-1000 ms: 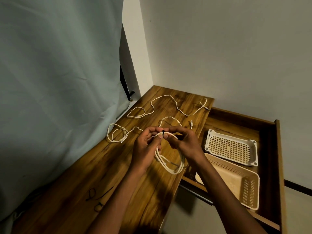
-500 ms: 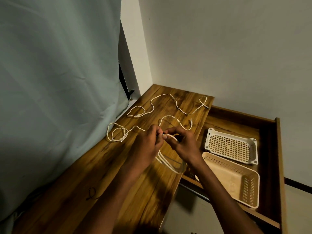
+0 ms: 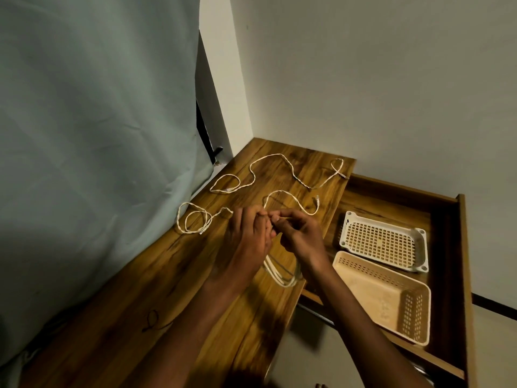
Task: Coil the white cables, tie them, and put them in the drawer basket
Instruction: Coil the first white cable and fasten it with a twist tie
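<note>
Centrally, coiled white cable (image 3: 282,274) pinched at its top by left hand (image 3: 247,236) and right hand (image 3: 300,236) above the table (image 3: 117,317), two loose white cables (image 3: 279,175) laid beyond, beige basket (image 3: 391,301) and white basket (image 3: 383,243) set in the open drawer (image 3: 453,247).

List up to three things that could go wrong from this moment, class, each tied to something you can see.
1. Both hands, left hand and right hand, pinch the coiled cable at its top; a slip could let the loops spring apart.
2. The coil hangs near the table edge and might drop beside the open drawer.
3. A loose cable lies right behind the hands and could snag.
</note>
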